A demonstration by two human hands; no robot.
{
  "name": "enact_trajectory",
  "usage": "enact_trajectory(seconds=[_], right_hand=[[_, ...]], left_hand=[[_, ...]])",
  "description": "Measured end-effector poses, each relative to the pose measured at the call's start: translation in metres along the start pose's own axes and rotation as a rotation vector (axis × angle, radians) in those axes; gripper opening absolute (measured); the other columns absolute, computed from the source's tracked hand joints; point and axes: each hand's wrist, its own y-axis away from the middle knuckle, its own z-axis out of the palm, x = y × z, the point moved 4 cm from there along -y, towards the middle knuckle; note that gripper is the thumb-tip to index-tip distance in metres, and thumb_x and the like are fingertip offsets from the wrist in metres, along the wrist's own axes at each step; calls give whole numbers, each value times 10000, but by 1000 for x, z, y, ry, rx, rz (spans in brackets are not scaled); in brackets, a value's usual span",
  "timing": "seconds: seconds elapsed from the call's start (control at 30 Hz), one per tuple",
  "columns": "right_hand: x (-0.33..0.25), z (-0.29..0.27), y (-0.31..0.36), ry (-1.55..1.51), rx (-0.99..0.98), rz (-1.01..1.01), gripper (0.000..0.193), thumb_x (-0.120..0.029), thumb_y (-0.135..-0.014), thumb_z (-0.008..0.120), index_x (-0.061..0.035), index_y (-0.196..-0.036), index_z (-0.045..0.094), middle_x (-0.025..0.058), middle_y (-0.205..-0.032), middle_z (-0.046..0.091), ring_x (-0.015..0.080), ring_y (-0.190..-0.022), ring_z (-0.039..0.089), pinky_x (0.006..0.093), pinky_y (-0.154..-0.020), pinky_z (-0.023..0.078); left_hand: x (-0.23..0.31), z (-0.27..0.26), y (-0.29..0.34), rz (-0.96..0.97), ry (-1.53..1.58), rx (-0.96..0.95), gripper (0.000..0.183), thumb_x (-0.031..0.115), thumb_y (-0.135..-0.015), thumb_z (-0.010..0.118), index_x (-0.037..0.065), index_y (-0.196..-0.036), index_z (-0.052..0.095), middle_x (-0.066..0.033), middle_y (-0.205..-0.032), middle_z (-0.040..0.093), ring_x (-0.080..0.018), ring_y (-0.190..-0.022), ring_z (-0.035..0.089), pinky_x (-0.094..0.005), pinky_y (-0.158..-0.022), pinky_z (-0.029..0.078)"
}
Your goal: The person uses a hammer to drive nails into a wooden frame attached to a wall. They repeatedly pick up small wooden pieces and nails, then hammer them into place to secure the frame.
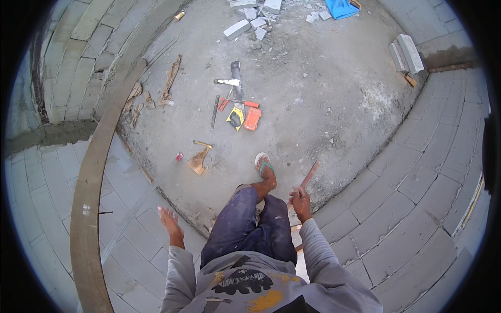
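My right hand [300, 203] is closed around a reddish-brown, flat stick-like piece [311, 173]. It points up and away over the concrete floor, and I cannot make out its exact kind. Over on the left, my left hand [170, 225] is held out by the block wall, empty, with its fingers apart. Ahead on the floor lies a handsaw [236, 118] with a yellow and black handle. Beside it are an orange-red box [252, 119], a red-handled tool [223, 104], a white-handled tool [228, 82] and a dark narrow bar [215, 112].
Grey block walls [417, 193] rise on both sides. A long board [86, 208] leans along the left. Nearer lies a tan wood scrap [198, 163]. Broken blocks [250, 22] and a blue sack [342, 8] lie far off; two blocks [409, 53] stand far right.
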Motion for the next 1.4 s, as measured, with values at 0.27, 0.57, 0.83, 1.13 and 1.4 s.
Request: enact_trajectory(seconds=[0.27,0.57,0.83,1.13,1.4], right_hand=[[-284,14,-132,505,-194,-625,281,-178,-1066,499,23,-1212,633,126,-959,712,169,-801,678,297,-743,547],[-444,148,140,513,-1442,-823,221,-139,-1041,545,29,-1078,685,163,-1009,736,246,-942,707,379,-857,567],[-449,94,408,-162,-2939,-455,491,-171,-1066,495,23,-1515,443,204,-1563,470,409,-1462,421,526,-1201,346],[-534,25,386,-186,-2668,-627,472,-287,-1078,490,31,-1423,548,247,-1470,553,395,-1381,516,466,-1163,405],[-612,37,364,-108,-2395,-683,468,-278,-1067,481,84,-1340,594,281,-1386,603,422,-1333,544,450,-1117,441]], left_hand=[[141,44,39,464,157,125,614,253,-1091,489,64,-1620,242,-225,-1579,378,-333,-1394,492,-459,-1126,432],[155,96,71,505,134,85,425,273,-1089,473,33,-1437,521,-121,-1290,641,-194,-1126,661,-354,-1019,496],[69,231,142,295,-125,-114,424,354,-1041,454,18,-1168,682,-190,-1103,709,-369,-1025,676,-464,-936,505],[12,325,207,190,-551,-480,439,378,-991,495,49,-1177,718,-200,-1201,708,-376,-1141,664,-469,-982,504],[118,457,243,430,-594,-718,488,420,-964,562,62,-1269,691,-220,-1226,713,-388,-1182,658,-467,-1029,491]])
